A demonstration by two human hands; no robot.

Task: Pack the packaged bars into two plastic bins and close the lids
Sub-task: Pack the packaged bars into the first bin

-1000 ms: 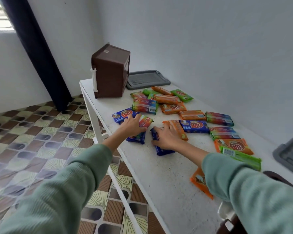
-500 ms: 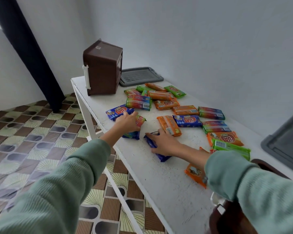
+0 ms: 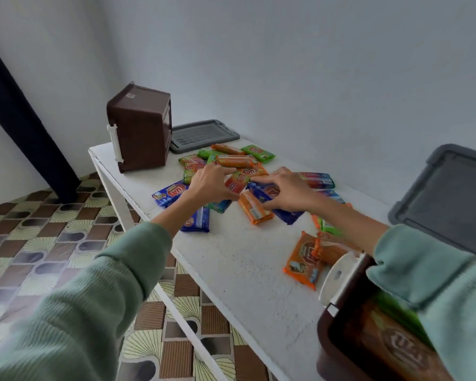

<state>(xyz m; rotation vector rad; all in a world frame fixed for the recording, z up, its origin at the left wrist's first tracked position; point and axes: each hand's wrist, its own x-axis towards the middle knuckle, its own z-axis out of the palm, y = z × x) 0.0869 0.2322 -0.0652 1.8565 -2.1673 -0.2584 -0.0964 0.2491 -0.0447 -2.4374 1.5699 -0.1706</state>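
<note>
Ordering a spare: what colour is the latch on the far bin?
The latch is white, on the brown bin; head view.

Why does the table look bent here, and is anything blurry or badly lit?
Head view: the wide-angle lens bows the table edge; head view: the near brown bin and right sleeve are smeared, while the left hand pinching a red bar and right hand gripping a blue bar look only slightly soft; head view: light is soft and even, shadows faint, no glare.
</note>
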